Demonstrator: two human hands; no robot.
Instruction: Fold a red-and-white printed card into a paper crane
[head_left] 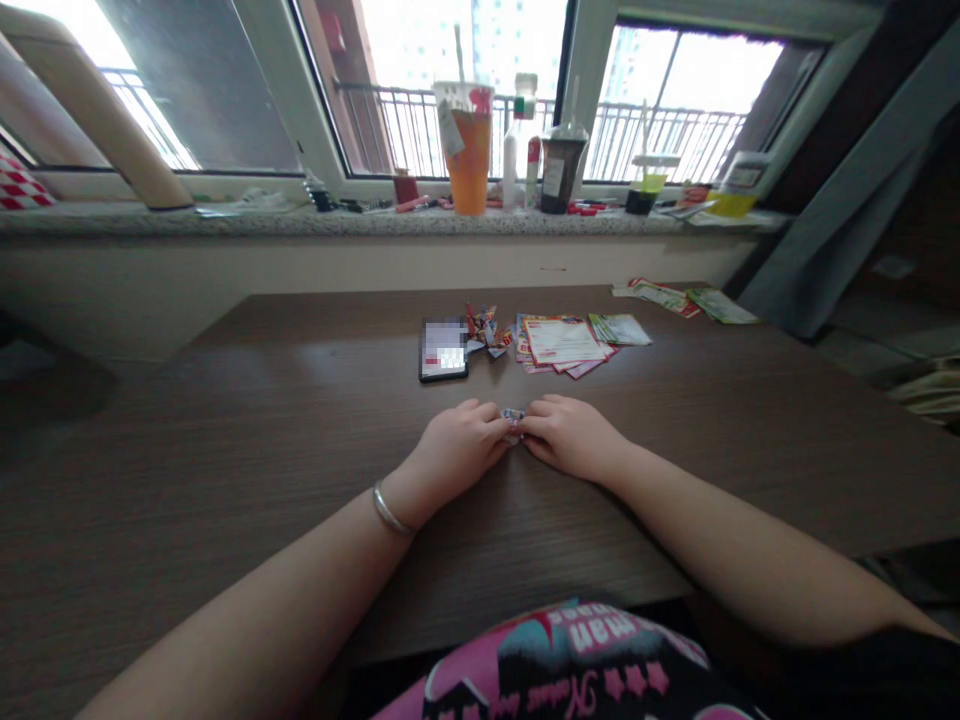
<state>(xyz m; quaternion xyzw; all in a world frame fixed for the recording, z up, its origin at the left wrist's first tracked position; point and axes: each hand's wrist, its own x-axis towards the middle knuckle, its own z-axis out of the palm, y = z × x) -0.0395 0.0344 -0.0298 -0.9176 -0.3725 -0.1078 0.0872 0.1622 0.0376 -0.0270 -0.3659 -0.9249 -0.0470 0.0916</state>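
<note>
A small piece of folded or crumpled patterned paper (513, 414) sits between my two hands, just over the table. My left hand (465, 440) pinches its left side, with a silver bangle at the wrist. From the other side, the fingers of my right hand (570, 435) close on its right edge. Most of the paper is hidden by my fingers. Beyond my hands lies a little heap of folded colourful paper pieces (489, 330). To the right of that heap is a spread of printed paper packets or sheets (562, 341).
A phone (443, 350) lies left of the folded pieces. More green and red printed sheets (667, 298) lie at the table's far right. On the granite windowsill (375, 222) stand a cup of orange drink (470, 160), a dark-filled cup (561, 170) and bottles.
</note>
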